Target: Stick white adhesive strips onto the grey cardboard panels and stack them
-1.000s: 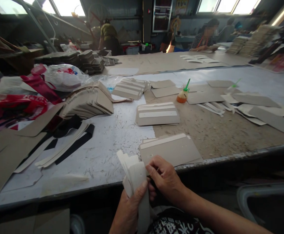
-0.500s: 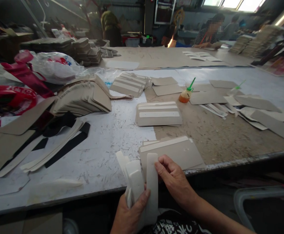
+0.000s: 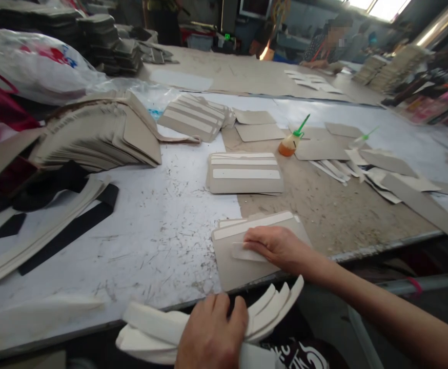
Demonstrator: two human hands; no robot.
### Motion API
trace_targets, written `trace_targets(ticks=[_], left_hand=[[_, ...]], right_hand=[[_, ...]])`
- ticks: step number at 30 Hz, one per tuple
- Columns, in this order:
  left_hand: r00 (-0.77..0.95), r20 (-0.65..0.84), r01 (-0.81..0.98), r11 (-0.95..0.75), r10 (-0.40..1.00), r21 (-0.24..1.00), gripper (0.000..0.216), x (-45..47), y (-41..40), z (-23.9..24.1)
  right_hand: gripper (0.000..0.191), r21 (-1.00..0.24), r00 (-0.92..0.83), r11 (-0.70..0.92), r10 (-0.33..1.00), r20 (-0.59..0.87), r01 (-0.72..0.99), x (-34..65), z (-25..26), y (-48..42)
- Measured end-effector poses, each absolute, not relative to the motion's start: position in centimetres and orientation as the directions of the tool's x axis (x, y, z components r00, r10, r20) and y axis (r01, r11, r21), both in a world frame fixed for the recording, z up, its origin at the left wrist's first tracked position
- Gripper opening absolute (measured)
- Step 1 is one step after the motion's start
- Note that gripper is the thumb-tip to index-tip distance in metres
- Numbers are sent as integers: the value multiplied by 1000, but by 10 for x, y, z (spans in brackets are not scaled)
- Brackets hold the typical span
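My left hand (image 3: pixel 213 330), at the bottom middle, is wrapped round a bundle of white strips (image 3: pixel 153 328) that fan out on both sides of it, in front of the table edge. Further up, my right hand (image 3: pixel 273 245) pinches a single pale strip (image 3: pixel 250 252) over a grey-beige board (image 3: pixel 229 266). Whether the strip touches the board I cannot tell. One white strip (image 3: pixel 224 231) lies along that board's far edge, and more boards lie under it. Behind, a small stack of boards (image 3: pixel 247 187) carries white strips across its top.
A glue bottle (image 3: pixel 287 144) with a green nozzle stands beyond the stack. Loose boards (image 3: pixel 393 164) lie to the right. A fanned pile of boards (image 3: pixel 104 133), black and white strips (image 3: pixel 68 230) and plastic bags (image 3: pixel 39 66) lie left. Another person (image 3: pixel 326 46) sits at the far table.
My right hand has carried one strip away from the bundle and over the near board. My left hand has lowered and turned the bundle sideways. The view has shifted.
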State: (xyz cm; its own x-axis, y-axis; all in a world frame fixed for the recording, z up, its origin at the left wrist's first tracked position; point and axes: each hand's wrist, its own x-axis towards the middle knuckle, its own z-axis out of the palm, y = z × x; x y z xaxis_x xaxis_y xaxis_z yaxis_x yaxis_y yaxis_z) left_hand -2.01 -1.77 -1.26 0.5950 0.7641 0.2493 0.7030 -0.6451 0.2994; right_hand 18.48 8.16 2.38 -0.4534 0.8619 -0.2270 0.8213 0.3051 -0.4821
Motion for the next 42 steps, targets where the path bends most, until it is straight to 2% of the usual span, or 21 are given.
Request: trace_targets(ticks=[4, 8, 15, 27, 34, 42], left_hand=[[474, 406, 741, -603, 781, 295, 25, -3, -3, -36], [472, 390, 724, -600, 790, 340, 25, 3, 0, -50], [491, 352, 717, -599, 797, 355, 26, 1, -1, -47], [607, 165, 679, -616, 777, 399, 25, -10, 7, -29], [584, 186, 688, -604, 790, 402, 25, -7, 6, -35], [567, 226, 679, -604, 793, 417, 28, -6, 5, -41]], right_hand=[[21, -302, -548, 468, 786, -287, 830, 162, 17, 93], [18, -221, -576, 532, 766, -287, 817, 158, 10, 94], [14, -284, -629, 566, 740, -238, 774, 169, 0, 92], [10, -229, -693, 656, 704, -157, 719, 167, 0, 95], [8, -210, -703, 672, 694, -154, 710, 167, -2, 96], [11, -259, -713, 667, 681, -167, 698, 167, -3, 96]])
